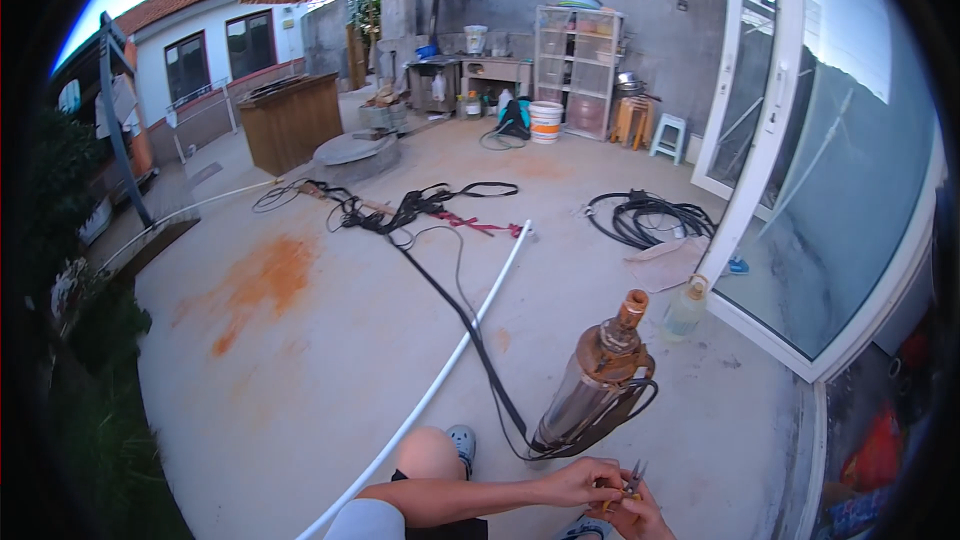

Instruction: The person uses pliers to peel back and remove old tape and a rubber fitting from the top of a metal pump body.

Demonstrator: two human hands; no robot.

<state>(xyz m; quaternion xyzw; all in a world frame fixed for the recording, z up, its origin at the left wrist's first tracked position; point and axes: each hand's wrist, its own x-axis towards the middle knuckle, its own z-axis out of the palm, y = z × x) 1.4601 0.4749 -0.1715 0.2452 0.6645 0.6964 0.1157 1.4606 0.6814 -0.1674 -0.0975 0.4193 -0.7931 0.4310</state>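
Observation:
At the lower right edge, my right hand (643, 515) is closed around small pliers (636, 477) with orange handles, their thin dark jaws pointing up and slightly apart. My left hand (582, 482) reaches across and meets the right one. Its fingers are pinched at the pliers' handles; what they hold, if anything, is hidden. Just beyond both hands stands a rusty steel gas cylinder (583, 395) with a rust-brown cap (632, 308). Black cable (655, 390) hangs looped at its side, and a black strap-like cable (480, 345) runs from its base across the floor.
A long white pipe (440, 380) lies diagonally across the concrete. Tangled black cables (400, 210) and a coiled black hose (650, 220) lie farther off. Right of the cylinder stand a plastic jug (686, 310) and an open glass door (830, 200). A rack (578, 70) stands by the back wall.

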